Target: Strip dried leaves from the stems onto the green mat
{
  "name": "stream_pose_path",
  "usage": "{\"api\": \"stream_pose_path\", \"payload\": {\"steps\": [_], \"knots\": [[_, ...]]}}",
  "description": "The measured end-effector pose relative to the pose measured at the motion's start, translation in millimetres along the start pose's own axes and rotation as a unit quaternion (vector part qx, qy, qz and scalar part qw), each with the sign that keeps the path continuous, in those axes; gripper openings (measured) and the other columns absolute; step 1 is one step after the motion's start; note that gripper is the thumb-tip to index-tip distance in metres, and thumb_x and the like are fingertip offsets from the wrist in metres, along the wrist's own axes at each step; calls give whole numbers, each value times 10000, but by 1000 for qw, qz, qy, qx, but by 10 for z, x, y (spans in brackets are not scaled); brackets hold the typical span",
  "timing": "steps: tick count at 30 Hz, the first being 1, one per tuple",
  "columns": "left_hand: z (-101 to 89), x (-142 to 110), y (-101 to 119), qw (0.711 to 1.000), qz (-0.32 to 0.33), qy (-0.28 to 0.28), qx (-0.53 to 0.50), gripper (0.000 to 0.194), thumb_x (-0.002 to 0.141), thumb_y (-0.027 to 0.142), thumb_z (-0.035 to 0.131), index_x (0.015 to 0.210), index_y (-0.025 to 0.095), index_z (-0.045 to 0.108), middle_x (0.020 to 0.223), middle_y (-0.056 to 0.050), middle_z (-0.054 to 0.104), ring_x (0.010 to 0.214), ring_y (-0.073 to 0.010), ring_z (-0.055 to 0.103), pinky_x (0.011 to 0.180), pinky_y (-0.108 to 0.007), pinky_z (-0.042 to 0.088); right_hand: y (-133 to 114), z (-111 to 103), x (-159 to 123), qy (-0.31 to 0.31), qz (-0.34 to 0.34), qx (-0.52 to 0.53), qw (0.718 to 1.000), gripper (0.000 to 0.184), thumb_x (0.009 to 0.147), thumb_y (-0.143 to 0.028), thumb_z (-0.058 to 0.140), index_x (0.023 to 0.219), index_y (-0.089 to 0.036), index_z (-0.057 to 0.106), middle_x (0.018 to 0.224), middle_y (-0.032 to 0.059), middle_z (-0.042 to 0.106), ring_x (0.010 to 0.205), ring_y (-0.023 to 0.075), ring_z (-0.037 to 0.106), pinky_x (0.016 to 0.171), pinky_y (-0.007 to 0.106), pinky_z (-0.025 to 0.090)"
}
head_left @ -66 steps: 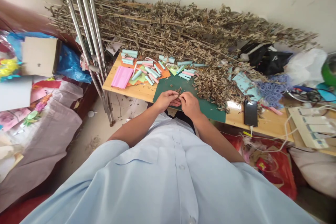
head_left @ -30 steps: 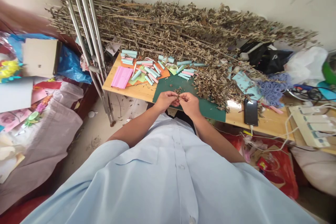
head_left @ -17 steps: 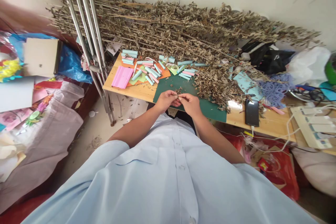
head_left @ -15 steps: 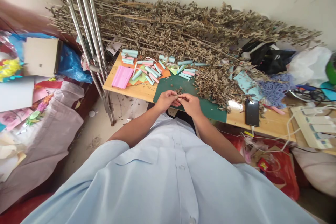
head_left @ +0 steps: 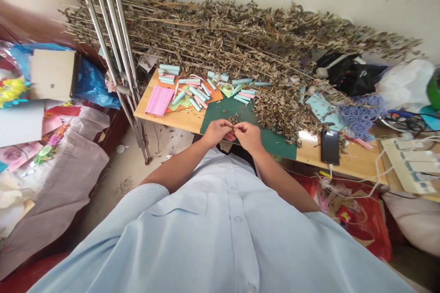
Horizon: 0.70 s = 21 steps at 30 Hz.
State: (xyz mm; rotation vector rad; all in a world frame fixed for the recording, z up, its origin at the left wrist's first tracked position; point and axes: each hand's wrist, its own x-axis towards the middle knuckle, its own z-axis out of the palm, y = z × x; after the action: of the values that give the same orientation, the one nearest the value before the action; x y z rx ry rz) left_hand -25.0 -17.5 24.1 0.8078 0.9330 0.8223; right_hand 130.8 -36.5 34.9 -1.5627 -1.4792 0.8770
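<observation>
A small dried sprig (head_left: 234, 120) stood just above the spot where the two hands met, over the near edge of the green cutting mat (head_left: 278, 149); it was tiny and dark, and its long axis seemed to run roughly upright, away from the person, though it was too small to be sure; the left hand (head_left: 216, 132) came in from the left and the right hand (head_left: 248, 137) from the right, and the sprig lay about midway between them, so neither was clearly nearer; the hands were together, fingers curled inward and fingertips pinched on the sprig's lower end, though the view did not show which fingers bore it; both forearms reached out from the light blue shirt (head_left: 237, 238) toward the desk (head_left: 354, 165); a heap of dried leaves (head_left: 285, 114) lay on the mat to the right of the right hand, and long dried leafy branches (head_left: 240, 27) lay along the back of the desk against the wall; to the left of the left hand, rolled pale blue paper tubes (head_left: 190, 94) and a pink paper pad (head_left: 159, 100) lay on the desk, well apart from both hands; a phone (head_left: 330, 146) lay farther right.
</observation>
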Motion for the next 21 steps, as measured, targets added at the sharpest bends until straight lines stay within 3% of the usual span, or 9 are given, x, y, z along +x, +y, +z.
{"api": "stream_pose_path", "payload": {"steps": [4,8,11,16,21], "knots": [[-22,13,-16,999,11,-3,-49,255,751,217,745,935,111,604,736,-89,737,625,-203,736,610,-305,607,92,88,44,14,118,168,979,128,715,-321,692,778,-213,716,677,11,719,596,182,665,603,325,580],[-39,23,-30,997,15,-15,-69,293,753,235,762,956,113,590,756,-85,734,640,-208,740,625,-317,613,152,121,76,51,139,224,963,202,708,-363,730,836,-215,684,688,-2,704,589,177,666,619,347,603],[-37,17,-24,997,13,-27,-64,322,768,275,774,970,121,577,771,-79,732,645,-200,740,625,-308,611,117,79,69,40,116,190,974,221,720,-372,741,870,-216,693,696,1,708,605,182,675,640,354,608],[-37,9,-17,998,15,-36,-52,352,777,322,788,951,136,545,737,-74,726,652,-204,740,620,-303,605,10,-37,21,-24,19,88,996,170,801,-329,675,898,-217,758,803,29,762,716,200,713,740,359,593],[-54,20,-30,998,14,-32,-60,356,761,299,801,957,125,560,744,-82,724,671,-217,744,616,-309,608,15,-88,5,-27,-38,7,999,163,817,-310,666,910,-223,768,858,32,775,755,203,713,752,347,571]]}}
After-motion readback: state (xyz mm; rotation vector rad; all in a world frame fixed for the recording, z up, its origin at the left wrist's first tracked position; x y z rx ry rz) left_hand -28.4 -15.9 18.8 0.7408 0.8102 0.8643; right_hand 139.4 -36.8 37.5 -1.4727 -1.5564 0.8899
